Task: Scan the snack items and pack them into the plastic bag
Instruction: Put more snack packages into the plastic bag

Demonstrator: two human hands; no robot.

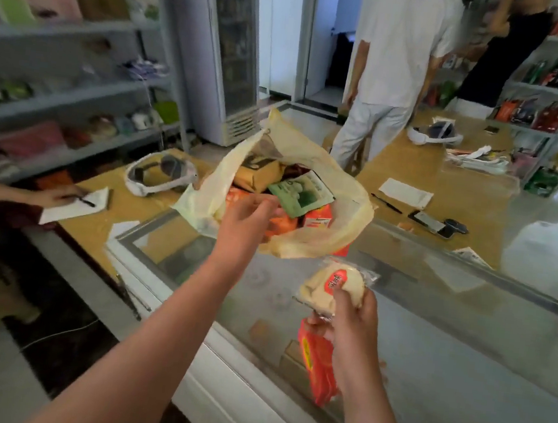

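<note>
Bun packet (330, 287) sits in right grip (352, 322); left grip (247, 216) pinches plastic bag (209, 186) rim.

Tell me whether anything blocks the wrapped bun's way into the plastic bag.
Nothing visible does. The right hand holds the wrapped bun beside the plastic bag, whose mouth is open; the left hand grips its near rim.

Nothing reads clearly. The wrapped bun (323, 285), near right, bears a red oval label with white characters too blurred to make out. The red packet (318, 367) just nearer shows a yellow oval mark, illegible. The green packet (298, 192) in the plastic bag (349, 218) carries blurred print.
</note>
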